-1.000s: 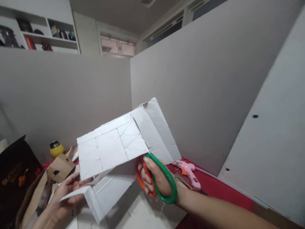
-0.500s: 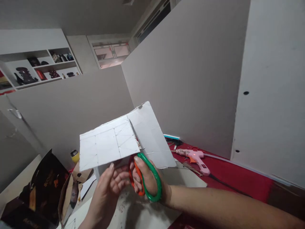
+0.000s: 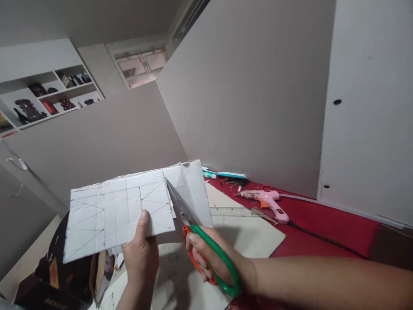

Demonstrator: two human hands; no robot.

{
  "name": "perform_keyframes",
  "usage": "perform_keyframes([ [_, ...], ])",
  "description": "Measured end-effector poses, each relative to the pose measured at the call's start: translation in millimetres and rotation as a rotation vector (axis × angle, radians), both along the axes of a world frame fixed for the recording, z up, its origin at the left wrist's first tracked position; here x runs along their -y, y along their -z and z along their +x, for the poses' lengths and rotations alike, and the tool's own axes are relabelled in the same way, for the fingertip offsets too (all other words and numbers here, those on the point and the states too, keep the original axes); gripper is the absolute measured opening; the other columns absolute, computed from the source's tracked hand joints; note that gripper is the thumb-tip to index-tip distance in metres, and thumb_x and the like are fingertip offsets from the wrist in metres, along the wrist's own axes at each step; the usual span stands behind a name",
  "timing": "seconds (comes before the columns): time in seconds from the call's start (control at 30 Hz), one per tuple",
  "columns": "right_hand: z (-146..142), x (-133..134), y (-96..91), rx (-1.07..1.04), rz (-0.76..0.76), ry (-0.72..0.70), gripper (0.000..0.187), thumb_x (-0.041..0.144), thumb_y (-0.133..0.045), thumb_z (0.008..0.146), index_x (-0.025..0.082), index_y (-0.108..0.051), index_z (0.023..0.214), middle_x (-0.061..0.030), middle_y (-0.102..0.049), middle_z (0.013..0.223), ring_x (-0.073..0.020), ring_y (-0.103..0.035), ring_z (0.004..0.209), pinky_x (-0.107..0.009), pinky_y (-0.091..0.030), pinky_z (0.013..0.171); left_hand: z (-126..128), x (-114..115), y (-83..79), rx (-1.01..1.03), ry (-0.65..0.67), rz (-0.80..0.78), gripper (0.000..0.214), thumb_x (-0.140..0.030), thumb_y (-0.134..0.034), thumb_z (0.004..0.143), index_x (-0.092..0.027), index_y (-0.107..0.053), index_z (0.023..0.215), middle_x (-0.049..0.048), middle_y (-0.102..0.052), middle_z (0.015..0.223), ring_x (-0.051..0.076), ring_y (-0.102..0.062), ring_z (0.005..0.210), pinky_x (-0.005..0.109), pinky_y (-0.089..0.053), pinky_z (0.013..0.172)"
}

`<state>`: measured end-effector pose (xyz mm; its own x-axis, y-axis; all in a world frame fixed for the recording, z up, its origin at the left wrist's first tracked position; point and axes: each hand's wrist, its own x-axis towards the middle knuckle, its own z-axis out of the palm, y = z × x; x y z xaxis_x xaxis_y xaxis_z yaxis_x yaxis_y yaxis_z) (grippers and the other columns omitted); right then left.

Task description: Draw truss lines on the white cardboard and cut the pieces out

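Note:
My left hand (image 3: 141, 254) pinches the near edge of a white cardboard sheet (image 3: 112, 213) marked with pencil lines, thumb on top. It holds the sheet up above the table. My right hand (image 3: 211, 258) grips scissors (image 3: 206, 247) with one orange and one green handle. The blades sit in a cut that runs into the sheet, between the marked part and a plain flap (image 3: 193, 193) at the right.
A pink glue gun (image 3: 269, 202) with a black cord lies on the red table (image 3: 322, 234) at right. A flat board (image 3: 245, 232) with a ruler lies under my hands. Pens lie near the grey partition (image 3: 245, 99). Dark packaging and brown cardboard lie at lower left.
My left hand has moved from under the sheet to pinch its near edge. The sheet has tipped flatter and lower. The scissor blades now show in the cut.

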<state>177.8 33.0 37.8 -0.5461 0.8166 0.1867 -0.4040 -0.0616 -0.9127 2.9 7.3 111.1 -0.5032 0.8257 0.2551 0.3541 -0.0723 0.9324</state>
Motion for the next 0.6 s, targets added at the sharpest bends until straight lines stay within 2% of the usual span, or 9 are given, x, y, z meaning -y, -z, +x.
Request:
perform_keyframes([
  [0.1,17,4,1.2,0.054,-0.016,-0.112,0.066,0.086,-0.052,0.076,0.021,-0.046,0.085,0.0112,-0.041,0.051,-0.0042,-0.033,0.035,-0.019,-0.037,0.038,-22,12,-3.3,-0.134,-0.007,-0.070,0.045,-0.022,-0.082,0.075,-0.030,-0.072,0.118,0.0032,-0.078,0.107,0.032,-0.040,0.144,0.046,-0.037,0.115],
  [0.23,40,14,-7.5,0.156,0.061,-0.128,0.071,0.090,-0.049,0.073,0.020,-0.045,0.083,0.0096,-0.041,0.055,-0.0052,-0.037,0.040,-0.025,-0.047,0.050,-36,26,-5.8,-0.266,-0.003,-0.104,0.036,-0.022,-0.083,0.074,-0.028,-0.077,0.109,0.0030,-0.077,0.111,0.031,-0.037,0.145,0.041,-0.020,0.123],
  [0.3,52,18,-14.1,0.190,0.116,-0.148,0.071,0.091,-0.045,0.075,0.020,-0.044,0.081,0.0085,-0.041,0.057,-0.0061,-0.039,0.044,-0.027,-0.050,0.056,-37,33,-4.9,-0.385,-0.016,-0.044,0.034,-0.022,-0.085,0.071,-0.026,-0.079,0.104,0.0041,-0.075,0.114,0.031,-0.037,0.145,0.038,-0.016,0.123],
  [0.43,73,13,-21.8,0.348,0.275,-0.170,0.068,0.087,-0.035,0.084,0.020,-0.045,0.084,0.0042,-0.045,0.060,-0.0090,-0.042,0.048,-0.022,-0.041,0.047,-35,46,-3.8,-0.674,-0.051,0.113,0.039,-0.022,-0.084,0.068,-0.025,-0.078,0.106,0.0045,-0.076,0.107,0.034,-0.051,0.135,0.044,-0.023,0.122],
  [0.53,83,8,-22.8,0.398,0.447,-0.174,0.065,0.082,-0.033,0.088,0.019,-0.046,0.080,0.0019,-0.044,0.063,-0.0101,-0.042,0.053,-0.021,-0.037,0.046,-35,52,-6.3,-0.693,-0.051,0.154,0.030,-0.028,-0.077,0.075,-0.025,-0.078,0.105,0.0033,-0.076,0.098,0.034,-0.055,0.131,0.048,-0.026,0.120],
  [0.6,85,7,-21.9,0.391,0.479,-0.152,0.063,0.080,-0.036,0.089,0.018,-0.045,0.078,0.0024,-0.040,0.064,-0.0100,-0.038,0.056,-0.021,-0.036,0.049,-36,54,-7.5,-0.581,-0.016,0.156,0.031,-0.033,-0.076,0.075,-0.025,-0.078,0.105,0.0026,-0.076,0.101,0.034,-0.055,0.131,0.047,-0.023,0.121],
])
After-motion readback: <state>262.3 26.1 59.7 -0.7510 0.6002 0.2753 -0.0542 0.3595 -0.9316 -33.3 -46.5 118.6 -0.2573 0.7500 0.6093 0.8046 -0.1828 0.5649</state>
